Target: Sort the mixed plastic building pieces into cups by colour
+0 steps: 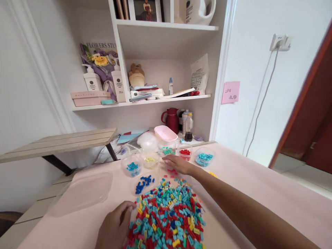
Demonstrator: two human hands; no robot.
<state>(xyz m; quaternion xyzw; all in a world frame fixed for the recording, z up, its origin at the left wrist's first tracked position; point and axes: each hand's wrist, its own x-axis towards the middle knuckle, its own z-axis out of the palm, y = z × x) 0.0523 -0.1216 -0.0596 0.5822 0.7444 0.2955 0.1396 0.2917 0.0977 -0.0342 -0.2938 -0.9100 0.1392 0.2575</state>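
Note:
A heap of small bricks [168,216] in red, teal, yellow and blue lies on the pink table [259,186]. My left hand [115,226] rests at the heap's left edge with its fingers curled; I cannot see anything in them. My right hand [177,163] reaches far forward, palm down with fingers stretched, over a clear cup holding a few pink-red bricks [171,171]. Around it stand clear cups of sorted bricks: blue [132,167], yellow [149,160], green [168,150], red [185,152], teal [204,158] and dark blue [144,183].
A clear plastic lid [83,192] lies on the table at the left. A pink tub [165,133], a red kettle [172,119] and bottles stand behind the cups. Shelves hold lotion bottles, a pink box and books. A wooden bench [59,141] stands at the left.

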